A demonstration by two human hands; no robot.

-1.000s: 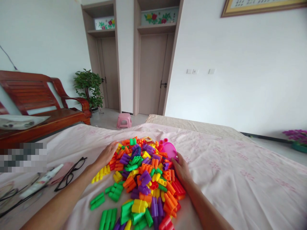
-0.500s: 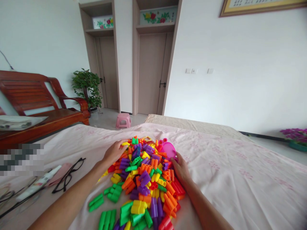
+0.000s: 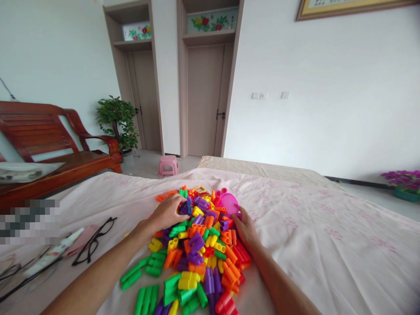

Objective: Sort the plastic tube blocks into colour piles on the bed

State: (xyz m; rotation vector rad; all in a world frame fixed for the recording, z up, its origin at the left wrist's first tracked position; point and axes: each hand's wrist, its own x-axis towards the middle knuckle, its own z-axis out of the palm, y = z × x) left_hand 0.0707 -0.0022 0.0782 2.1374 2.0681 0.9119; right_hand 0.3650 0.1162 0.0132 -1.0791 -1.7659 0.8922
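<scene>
A heap of plastic toy building blocks (image 3: 197,243) in orange, green, yellow, purple and red lies on the sheet in front of me. My left hand (image 3: 170,211) reaches over the heap's far left side, thumb and fingers closed on either side of a dark blue block (image 3: 186,208). At the far right edge, my right hand (image 3: 245,225) has its thumb and fingers at the lower rim of a round pink plastic piece (image 3: 229,204). Red blocks (image 3: 241,257) lie beside its wrist. Several green blocks (image 3: 147,299) are spread at the near left.
Black-framed glasses (image 3: 93,243), a white tube (image 3: 54,251) and thin cables lie left of my left arm. The bed sheet (image 3: 315,245) stretches to the right. Beyond the bed stand a pink stool (image 3: 168,166), a wooden bench (image 3: 49,135) and a potted plant (image 3: 118,122).
My left hand has moved right and nearer, from a yellow block at the heap's far left edge to the dark blue block. My right hand stays at the pink piece.
</scene>
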